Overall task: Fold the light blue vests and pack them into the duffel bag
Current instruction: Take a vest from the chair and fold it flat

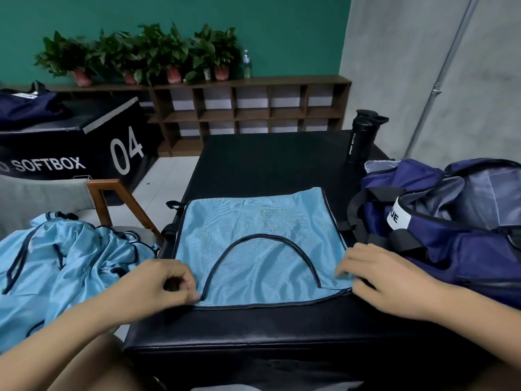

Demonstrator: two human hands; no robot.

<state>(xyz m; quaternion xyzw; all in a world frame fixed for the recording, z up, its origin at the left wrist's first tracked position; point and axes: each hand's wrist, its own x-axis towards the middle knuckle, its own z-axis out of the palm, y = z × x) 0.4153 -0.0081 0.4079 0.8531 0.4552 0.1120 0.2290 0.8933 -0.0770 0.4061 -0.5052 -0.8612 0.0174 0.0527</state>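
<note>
The vest (253,235) spread mid-frame is light blue with dark navy piping, as is the pile of vests (64,261) at lower left. At right the duffel bag (465,249) is navy with black straps, grey lining and a white label, on a black desk (267,165). At upper left a black softbox (70,136) bears white lettering before a teal wall (282,29).

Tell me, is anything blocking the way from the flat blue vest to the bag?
Nothing visible does. The vest lies right beside the open duffel bag, with only the bag's own black straps between them.
</note>
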